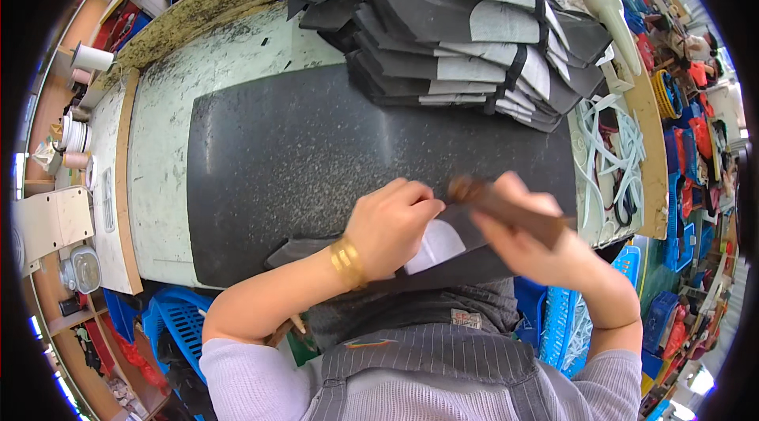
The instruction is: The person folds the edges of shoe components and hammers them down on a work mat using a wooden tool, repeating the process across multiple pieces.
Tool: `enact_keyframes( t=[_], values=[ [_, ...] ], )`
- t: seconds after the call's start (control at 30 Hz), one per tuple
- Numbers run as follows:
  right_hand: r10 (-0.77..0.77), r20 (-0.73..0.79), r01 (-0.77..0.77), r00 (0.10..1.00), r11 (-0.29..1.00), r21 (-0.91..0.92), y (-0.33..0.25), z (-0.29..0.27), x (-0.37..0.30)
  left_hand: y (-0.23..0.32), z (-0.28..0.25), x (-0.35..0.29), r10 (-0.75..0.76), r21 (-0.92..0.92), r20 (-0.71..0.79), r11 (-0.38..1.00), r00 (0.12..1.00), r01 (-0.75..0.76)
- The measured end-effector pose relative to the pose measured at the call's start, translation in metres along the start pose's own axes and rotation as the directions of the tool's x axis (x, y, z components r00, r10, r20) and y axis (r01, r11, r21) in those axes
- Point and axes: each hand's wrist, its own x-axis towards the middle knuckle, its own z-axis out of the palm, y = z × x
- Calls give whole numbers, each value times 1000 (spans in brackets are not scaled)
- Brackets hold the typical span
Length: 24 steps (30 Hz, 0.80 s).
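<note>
A dark grey shoe-upper-like piece with a white patch (436, 247) lies at the near edge of the black work mat (269, 160). My left hand (393, 223), a gold-coloured bracelet at its wrist, is closed with thumb and fingertips at the far edge of that piece. Just to the right, my right hand (531, 235) wraps round a brown wooden-handled tool (510, 214), hammer-like in outline. Motion smears the tool, so its working end cannot be made out. Its far end points toward my left fingertips.
A tall stack of similar grey pieces with white patches (498, 22) fills the far side of the mat. Pale strips (609, 152) and black-handled scissors (626, 206) lie at the right. Blue baskets (175, 322) stand below the table; thread spools (93, 57) are at the left.
</note>
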Motion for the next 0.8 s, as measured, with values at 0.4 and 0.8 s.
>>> enact_keyframes(
  t=[0.4,0.8],
  values=[
    [46,126,-51,991,998,34,5,-3,10,-2,-21,-13,63,127,58,989,996,-70],
    [4,91,-6,996,1000,19,-10,14,13,-12,-40,-35,-65,-52,161,996,985,74]
  ],
)
